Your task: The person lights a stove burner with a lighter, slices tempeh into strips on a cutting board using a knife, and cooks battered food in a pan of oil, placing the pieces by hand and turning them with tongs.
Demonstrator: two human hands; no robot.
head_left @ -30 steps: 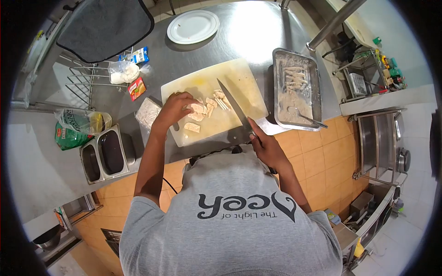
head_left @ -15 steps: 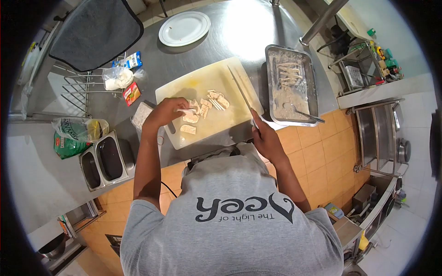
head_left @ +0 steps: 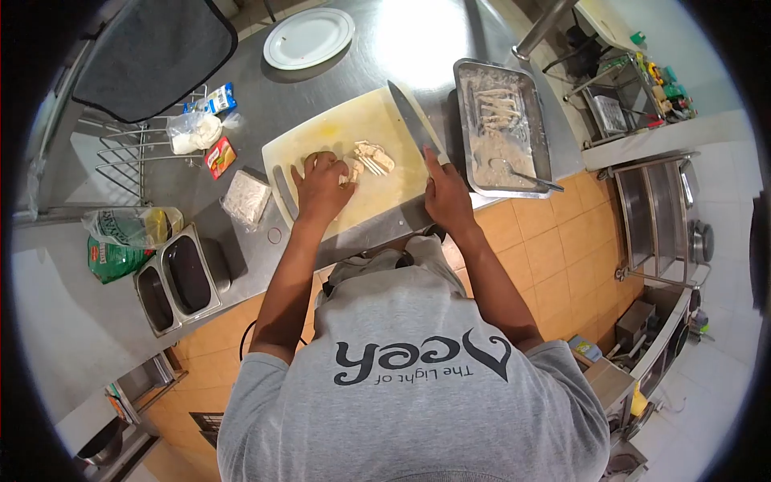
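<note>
My left hand (head_left: 321, 191) is over the pale yellow cutting board (head_left: 377, 201), its fingers curled around pale speckled tempeh slices (head_left: 353, 170) that it partly hides. Just right of those fingertips lies another cluster of tempeh slices (head_left: 376, 158), some cut into thin strips. In my right hand (head_left: 447, 197) is a knife (head_left: 410, 117), gripped by the handle. Its long blade points away from me along the board's right side, apart from the slices. A plastic-wrapped block (head_left: 246, 199), apparently tempeh, rests left of the board.
Right of the board is a metal tray (head_left: 544, 153) with floury coating, pale strips and a spoon (head_left: 526, 178). A white plate (head_left: 309, 38) stands at the back. On the left are a red packet (head_left: 219, 157), a wire rack (head_left: 120, 157) and metal containers (head_left: 191, 277).
My left hand has moved right across the board and closed over the slices there. The loose slices at the board's left no longer show. My right hand still holds the knife, its blade turned slightly.
</note>
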